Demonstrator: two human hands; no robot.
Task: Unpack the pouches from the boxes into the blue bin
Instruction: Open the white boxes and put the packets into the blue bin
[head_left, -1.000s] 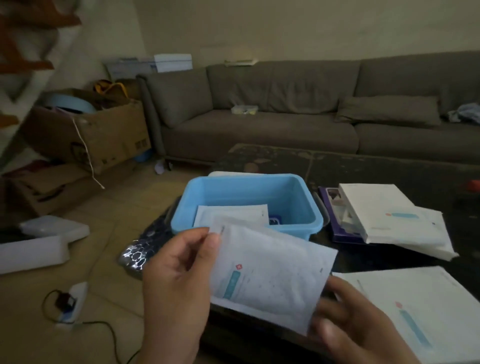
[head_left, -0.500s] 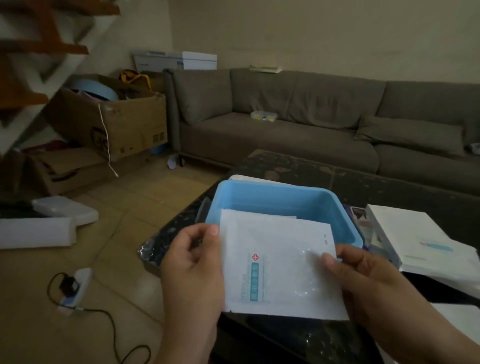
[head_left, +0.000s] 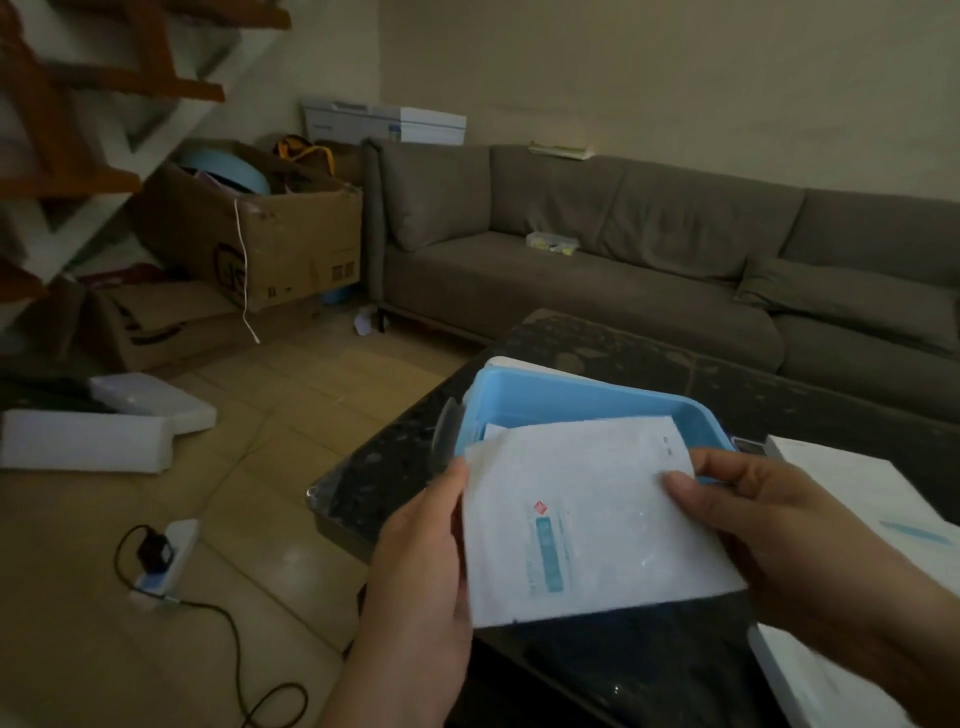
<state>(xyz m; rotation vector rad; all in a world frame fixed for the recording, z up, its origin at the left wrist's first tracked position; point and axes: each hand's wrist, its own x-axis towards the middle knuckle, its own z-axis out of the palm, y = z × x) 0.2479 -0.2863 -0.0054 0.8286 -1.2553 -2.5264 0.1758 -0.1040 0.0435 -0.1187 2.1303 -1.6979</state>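
Note:
I hold a flat white pouch (head_left: 587, 519) with a blue stripe and a small red mark, just in front of the blue bin (head_left: 566, 400) on the dark table. My left hand (head_left: 421, 561) grips the pouch's left edge and my right hand (head_left: 753, 525) pinches its right edge. The pouch covers the bin's near rim, and another white pouch (head_left: 496, 430) peeks out inside the bin. White boxes lie at the right: one (head_left: 857, 488) behind my right hand and one (head_left: 810, 680) at the lower right corner.
The dark speckled table (head_left: 649, 358) stands in front of a grey sofa (head_left: 623, 244). Cardboard boxes (head_left: 260, 228) sit at the left under wooden stairs. White foam blocks (head_left: 88, 441) and a power strip with a cable (head_left: 161, 561) lie on the tiled floor.
My view swung left and closer. The pouch went from tilted in my left hand to held at both edges, and it now overlaps the bin's near rim.

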